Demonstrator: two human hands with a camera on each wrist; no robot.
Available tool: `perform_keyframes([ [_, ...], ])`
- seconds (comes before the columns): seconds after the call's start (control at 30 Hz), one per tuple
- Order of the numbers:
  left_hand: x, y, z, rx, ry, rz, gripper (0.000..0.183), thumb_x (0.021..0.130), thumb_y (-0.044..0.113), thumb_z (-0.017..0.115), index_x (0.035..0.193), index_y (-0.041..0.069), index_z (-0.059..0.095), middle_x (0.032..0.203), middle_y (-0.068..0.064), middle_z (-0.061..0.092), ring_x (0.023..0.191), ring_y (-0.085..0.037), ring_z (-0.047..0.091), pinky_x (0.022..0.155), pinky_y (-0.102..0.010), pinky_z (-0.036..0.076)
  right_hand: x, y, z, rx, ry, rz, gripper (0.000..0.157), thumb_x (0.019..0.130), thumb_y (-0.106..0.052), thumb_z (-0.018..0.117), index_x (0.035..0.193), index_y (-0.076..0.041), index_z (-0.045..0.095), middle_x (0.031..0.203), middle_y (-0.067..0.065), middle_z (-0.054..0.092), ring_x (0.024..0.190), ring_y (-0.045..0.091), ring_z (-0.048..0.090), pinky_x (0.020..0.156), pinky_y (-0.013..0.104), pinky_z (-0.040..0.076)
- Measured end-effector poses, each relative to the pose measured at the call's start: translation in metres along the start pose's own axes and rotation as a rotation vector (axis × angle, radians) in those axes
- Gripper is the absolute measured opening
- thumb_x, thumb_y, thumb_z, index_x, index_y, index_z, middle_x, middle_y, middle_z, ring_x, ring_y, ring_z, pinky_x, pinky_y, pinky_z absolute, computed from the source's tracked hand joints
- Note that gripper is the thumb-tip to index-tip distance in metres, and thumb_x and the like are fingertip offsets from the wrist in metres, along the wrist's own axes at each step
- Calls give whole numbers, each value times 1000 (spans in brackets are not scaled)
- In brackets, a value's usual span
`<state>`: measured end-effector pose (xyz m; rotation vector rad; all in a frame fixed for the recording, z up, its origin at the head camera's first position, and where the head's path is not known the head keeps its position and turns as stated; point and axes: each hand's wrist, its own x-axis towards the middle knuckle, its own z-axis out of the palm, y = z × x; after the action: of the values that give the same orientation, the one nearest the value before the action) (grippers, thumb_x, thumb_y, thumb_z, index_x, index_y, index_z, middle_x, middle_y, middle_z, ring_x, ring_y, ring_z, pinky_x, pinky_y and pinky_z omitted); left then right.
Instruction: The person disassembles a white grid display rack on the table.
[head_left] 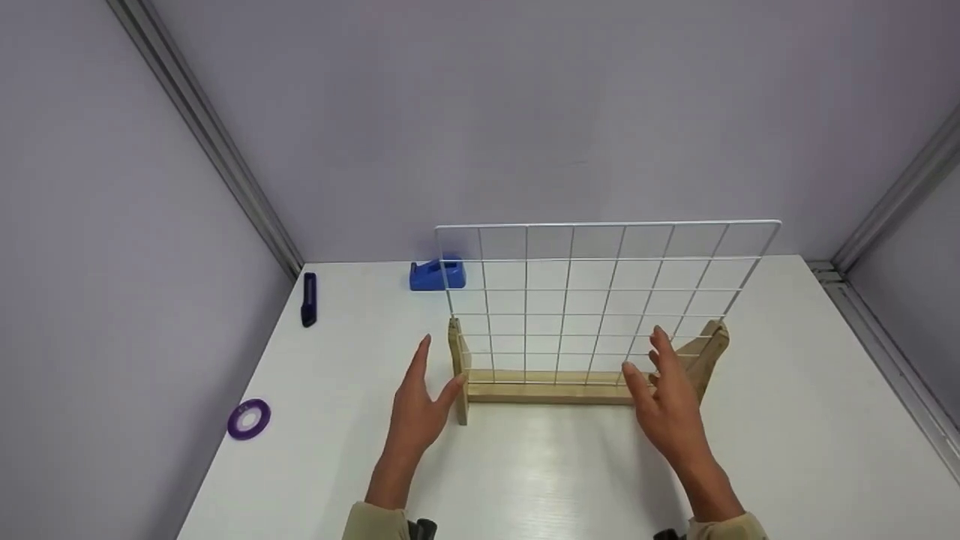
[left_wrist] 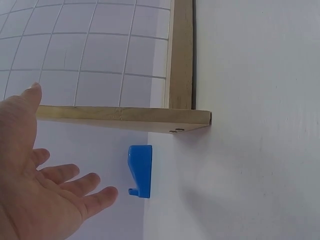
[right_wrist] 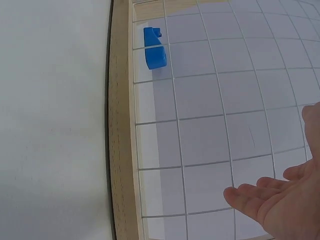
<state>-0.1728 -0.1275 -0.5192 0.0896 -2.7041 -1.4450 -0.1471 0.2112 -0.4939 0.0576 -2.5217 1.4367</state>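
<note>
A white wire grid panel [head_left: 570, 289] leans back in a wooden stand [head_left: 555, 393] on the white table. My left hand [head_left: 417, 416] is beside the stand's left side piece, thumb and fingers spread and nothing in its grasp. In the left wrist view that hand [left_wrist: 50, 195] shows its palm near the wooden side piece [left_wrist: 125, 115]. My right hand [head_left: 670, 416] hovers in front of the panel's right part, fingers extended and holding nothing. The right wrist view shows the right hand [right_wrist: 287, 200] in front of the grid [right_wrist: 205, 120]; whether it touches the wires I cannot tell.
Behind the panel's left edge stands a blue tape dispenser [head_left: 429, 276]. A dark utility knife [head_left: 309, 300] lies at the table's far left, with a purple tape roll [head_left: 248, 419] nearer on the left edge. Walls border the table at the back and sides.
</note>
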Motion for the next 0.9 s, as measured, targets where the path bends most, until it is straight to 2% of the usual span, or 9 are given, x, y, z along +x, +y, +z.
perform_keyframes([
  [0.17, 0, 0, 1, -8, 2, -3, 87, 94, 49, 68, 163, 24, 21, 169, -6, 25, 156, -31, 25, 125, -53, 27, 4, -1, 8, 20, 7, 10, 71, 107, -33, 52, 163, -9, 15, 166, 21, 27, 148, 43, 37, 111, 61, 44],
  [0.37, 3, 2, 2, -8, 12, -2, 85, 95, 44, 69, 163, 24, 22, 169, -6, 25, 156, -31, 25, 125, -52, 28, 10, -2, 17, 38, 15, 31, 71, 107, -35, 52, 163, -10, 16, 164, 21, 30, 147, 41, 39, 111, 57, 45],
  [0.47, 5, 2, 3, -8, 16, -5, 83, 96, 42, 69, 163, 25, 23, 169, -5, 26, 156, -31, 26, 125, -52, 28, 14, -1, 23, 41, 45, 35, 70, 107, -34, 53, 163, -8, 19, 162, 22, 35, 147, 40, 41, 113, 56, 44],
  [0.67, 8, 0, 9, -34, 18, 20, 79, 98, 42, 66, 163, 25, 24, 168, -5, 28, 150, -34, 37, 121, -52, 34, 19, 0, 36, 48, 160, 25, 66, 105, -28, 58, 159, -6, 29, 150, 25, 50, 141, 42, 48, 111, 58, 45],
  [0.9, 11, -2, 12, -100, 17, 52, 76, 99, 39, 66, 162, 28, 25, 167, -5, 28, 146, -35, 43, 116, -52, 41, 25, -4, 41, 43, 202, 45, 66, 104, -29, 60, 158, -4, 31, 149, 22, 51, 140, 43, 48, 112, 59, 43],
])
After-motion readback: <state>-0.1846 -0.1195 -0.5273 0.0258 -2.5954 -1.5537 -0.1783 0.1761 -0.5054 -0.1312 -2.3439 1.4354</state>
